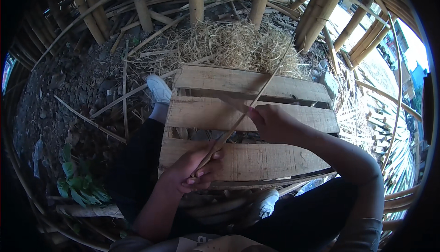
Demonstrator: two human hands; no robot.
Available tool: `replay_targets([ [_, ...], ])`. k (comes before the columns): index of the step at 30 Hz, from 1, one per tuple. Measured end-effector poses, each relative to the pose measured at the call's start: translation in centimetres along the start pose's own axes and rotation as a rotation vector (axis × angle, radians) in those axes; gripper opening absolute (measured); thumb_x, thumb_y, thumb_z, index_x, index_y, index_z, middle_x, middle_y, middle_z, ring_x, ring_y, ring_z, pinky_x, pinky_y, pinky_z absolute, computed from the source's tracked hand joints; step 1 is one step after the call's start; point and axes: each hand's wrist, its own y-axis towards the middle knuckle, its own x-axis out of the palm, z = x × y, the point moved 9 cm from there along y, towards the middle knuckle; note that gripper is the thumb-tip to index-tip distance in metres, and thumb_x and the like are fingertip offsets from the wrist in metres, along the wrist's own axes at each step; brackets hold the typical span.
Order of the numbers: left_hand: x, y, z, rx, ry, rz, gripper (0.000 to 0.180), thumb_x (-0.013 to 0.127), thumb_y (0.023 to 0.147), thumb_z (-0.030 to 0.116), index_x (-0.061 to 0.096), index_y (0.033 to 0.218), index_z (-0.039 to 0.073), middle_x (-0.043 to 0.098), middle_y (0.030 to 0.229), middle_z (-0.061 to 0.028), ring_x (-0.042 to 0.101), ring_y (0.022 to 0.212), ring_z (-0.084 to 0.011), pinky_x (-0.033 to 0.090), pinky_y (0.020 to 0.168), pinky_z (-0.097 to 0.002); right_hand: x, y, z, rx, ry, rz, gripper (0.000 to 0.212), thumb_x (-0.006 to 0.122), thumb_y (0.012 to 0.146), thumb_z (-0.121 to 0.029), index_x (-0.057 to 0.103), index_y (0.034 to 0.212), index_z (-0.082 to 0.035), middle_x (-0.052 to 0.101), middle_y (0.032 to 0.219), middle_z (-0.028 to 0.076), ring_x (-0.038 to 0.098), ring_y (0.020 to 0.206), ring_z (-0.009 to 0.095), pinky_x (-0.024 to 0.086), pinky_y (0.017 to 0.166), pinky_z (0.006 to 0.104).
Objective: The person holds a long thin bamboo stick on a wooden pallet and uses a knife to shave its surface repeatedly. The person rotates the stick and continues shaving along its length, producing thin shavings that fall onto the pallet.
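Note:
A long thin bamboo strip [267,87] runs at a slant over a slatted wooden crate [270,160], its far end rising toward the straw. My left hand [195,167] is closed around the strip's near end, above the crate's near left corner. Farther up, my right hand [275,122] is closed with the thumb side against the strip. From that fist a flat, blade-like piece, apparently a knife [233,103], points left across the strip; it is smeared by motion. Its handle is hidden in my fingers.
Pale shavings [238,45] are heaped behind the crate, before upright bamboo poles [196,0]. My white shoe [159,89] stands at the crate's left side. A leafy green plant [75,181] grows at lower left. Many cut bamboo lengths [389,142] lie at right.

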Motion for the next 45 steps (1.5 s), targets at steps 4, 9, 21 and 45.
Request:
replay_targets([
  [4,-0.4,-0.4,-0.5,-0.005,0.065,0.1,0.038,0.034,0.108,0.044,0.046,0.096,0.011,0.04,0.051,0.0022,0.032,0.029,-0.0045,0.021,0.026,-0.0177,-2.5,1.7,4.6,0.253,-0.161,-0.046,0.046,0.045,0.106,-0.029,0.064,0.084,0.007,0.063,0.07,0.027,0.067,0.068,0.043,0.05,0.062,0.0488],
  [9,-0.5,-1.0,-0.5,-0.022,0.201,0.224,0.04,0.036,0.107,0.048,0.046,0.095,0.012,0.039,0.053,0.0018,0.032,0.032,-0.0044,0.021,0.028,-0.0184,-0.1,-0.8,1.2,0.052,-0.052,-0.056,0.047,0.046,0.106,-0.031,0.064,0.084,0.007,0.061,0.063,0.024,0.062,0.053,0.038,0.05,0.056,0.0455],
  [21,-0.4,-0.6,-0.5,-0.022,0.074,0.108,0.039,0.034,0.108,0.047,0.046,0.095,0.012,0.04,0.053,0.0024,0.031,0.032,-0.0044,0.021,0.03,-0.0193,-2.1,0.8,4.0,0.216,-0.105,-0.069,0.04,0.046,0.106,-0.029,0.064,0.091,0.004,0.062,0.067,0.023,0.066,0.064,0.036,0.049,0.064,0.046],
  [45,-0.2,-0.4,0.0,0.024,0.014,0.077,0.036,0.033,0.109,0.043,0.046,0.096,0.012,0.038,0.051,0.0034,0.03,0.029,-0.0036,0.02,0.026,-0.0184,0.7,-1.5,-2.8,-0.009,0.141,-0.092,0.039,0.044,0.106,-0.021,0.062,0.086,0.007,0.063,0.067,0.027,0.069,0.071,0.044,0.051,0.068,0.0493],
])
